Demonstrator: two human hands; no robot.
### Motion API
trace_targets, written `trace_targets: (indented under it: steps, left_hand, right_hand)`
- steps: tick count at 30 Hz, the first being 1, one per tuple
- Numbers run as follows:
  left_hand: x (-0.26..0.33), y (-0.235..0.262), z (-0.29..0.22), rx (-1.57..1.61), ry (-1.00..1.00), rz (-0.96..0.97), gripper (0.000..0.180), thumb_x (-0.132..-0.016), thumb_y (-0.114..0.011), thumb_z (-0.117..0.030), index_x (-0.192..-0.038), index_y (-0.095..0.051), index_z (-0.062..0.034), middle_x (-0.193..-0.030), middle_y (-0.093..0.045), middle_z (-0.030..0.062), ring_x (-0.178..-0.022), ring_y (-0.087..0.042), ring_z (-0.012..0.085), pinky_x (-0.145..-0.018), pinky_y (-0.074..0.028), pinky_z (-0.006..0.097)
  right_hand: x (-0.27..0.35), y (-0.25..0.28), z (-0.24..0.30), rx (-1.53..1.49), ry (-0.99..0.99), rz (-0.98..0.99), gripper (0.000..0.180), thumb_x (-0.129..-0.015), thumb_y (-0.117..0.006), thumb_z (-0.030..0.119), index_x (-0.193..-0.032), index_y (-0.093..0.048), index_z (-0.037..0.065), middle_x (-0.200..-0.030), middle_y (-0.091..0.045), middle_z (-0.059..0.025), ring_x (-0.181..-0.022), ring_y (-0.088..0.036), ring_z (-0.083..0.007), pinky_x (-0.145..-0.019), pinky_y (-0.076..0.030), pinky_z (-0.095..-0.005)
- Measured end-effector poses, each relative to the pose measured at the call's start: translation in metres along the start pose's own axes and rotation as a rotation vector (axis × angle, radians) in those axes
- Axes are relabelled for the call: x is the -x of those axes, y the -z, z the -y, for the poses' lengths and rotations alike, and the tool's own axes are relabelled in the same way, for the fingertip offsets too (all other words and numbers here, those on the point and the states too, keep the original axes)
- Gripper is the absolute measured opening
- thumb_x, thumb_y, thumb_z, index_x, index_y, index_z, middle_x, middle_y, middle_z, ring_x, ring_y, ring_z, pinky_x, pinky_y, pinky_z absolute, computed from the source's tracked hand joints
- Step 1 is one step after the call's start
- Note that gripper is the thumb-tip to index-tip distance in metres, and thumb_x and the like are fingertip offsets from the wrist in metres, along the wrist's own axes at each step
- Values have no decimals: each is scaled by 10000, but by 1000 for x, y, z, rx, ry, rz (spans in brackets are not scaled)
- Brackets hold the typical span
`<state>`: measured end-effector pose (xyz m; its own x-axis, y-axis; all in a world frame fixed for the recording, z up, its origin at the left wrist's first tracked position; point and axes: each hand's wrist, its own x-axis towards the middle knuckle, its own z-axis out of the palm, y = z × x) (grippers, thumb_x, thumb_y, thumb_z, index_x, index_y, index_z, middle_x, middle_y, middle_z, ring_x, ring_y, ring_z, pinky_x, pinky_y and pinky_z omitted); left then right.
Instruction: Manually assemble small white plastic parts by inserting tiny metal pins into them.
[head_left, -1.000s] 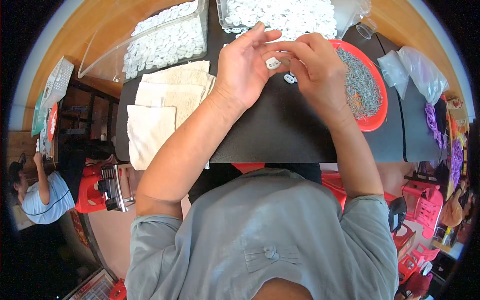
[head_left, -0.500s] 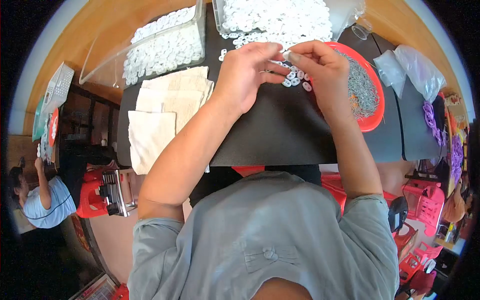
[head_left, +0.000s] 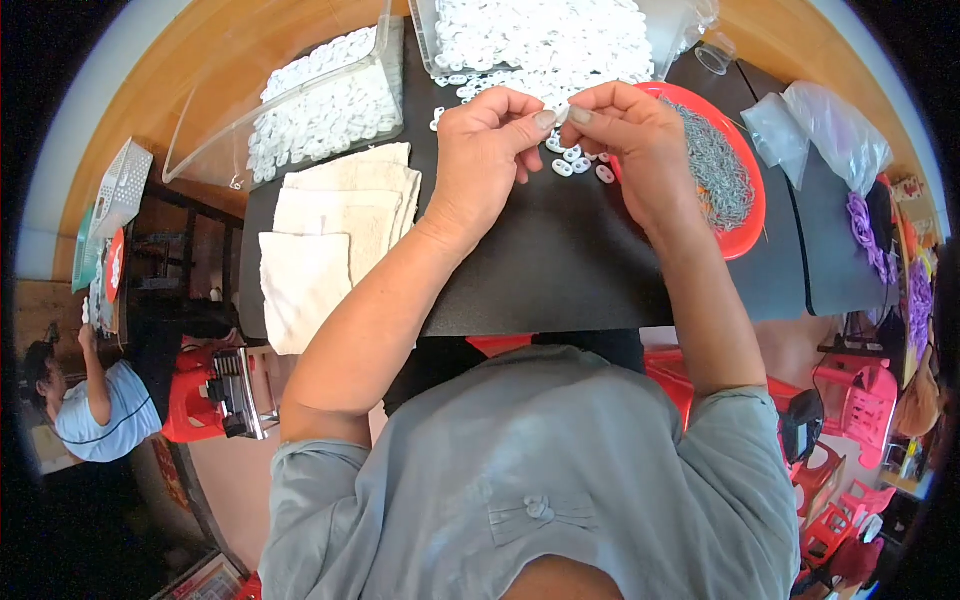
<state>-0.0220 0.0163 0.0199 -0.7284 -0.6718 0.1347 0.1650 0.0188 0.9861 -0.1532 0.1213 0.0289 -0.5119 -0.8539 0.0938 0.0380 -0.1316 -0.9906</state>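
Above the far part of the black table, my left hand (head_left: 487, 145) and my right hand (head_left: 638, 140) meet, each with thumb and forefinger pinched. A small white plastic piece (head_left: 561, 113) is between the fingertips, mostly covered by them. Just below my hands lie several loose white oval pieces with two holes (head_left: 563, 168). Close to my right hand sits a red basin (head_left: 745, 244), full of thin grey metal pins (head_left: 722, 175) with a bit of orange among them.
Clear boxes of white pieces stand at the back left (head_left: 330, 110) and back centre (head_left: 540, 35), pieces spilling from the latter. Folded cream cloths (head_left: 305, 275) lie left of my forearm. Plastic bags (head_left: 835, 130) rest at the right. Another person (head_left: 110, 410) works far left.
My left hand's spread fingers have closed into a pinch and come up to the white piece at my right fingertips. The view has shifted slightly.
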Motion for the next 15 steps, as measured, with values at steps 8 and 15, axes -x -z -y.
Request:
trace_targets:
  steps: [8, 15]
  left_hand:
    - [0, 0, 0, -22, 20, 35, 116, -841, -668, -121, -815, -646, -10, -653, -597, 11, -519, -519, 65, -440, -397, 209]
    - [0, -1, 1, -15, -17, 33, 165, -780, -735, -97, -884, -646, -5, -689, -611, 16, -565, -530, 50, -486, -417, 190]
  right_hand:
    - [-1, -1, 1, 92, 82, 32, 144, -904, -603, 117, -962, -653, -5, -797, -645, -41, -728, -590, -95, -656, -432, -205]
    - [-1, 6, 1, 80, -69, 74, 139, -908, -601, 141, -925, -641, 8, -766, -634, -35, -686, -586, -97, -623, -429, -206]
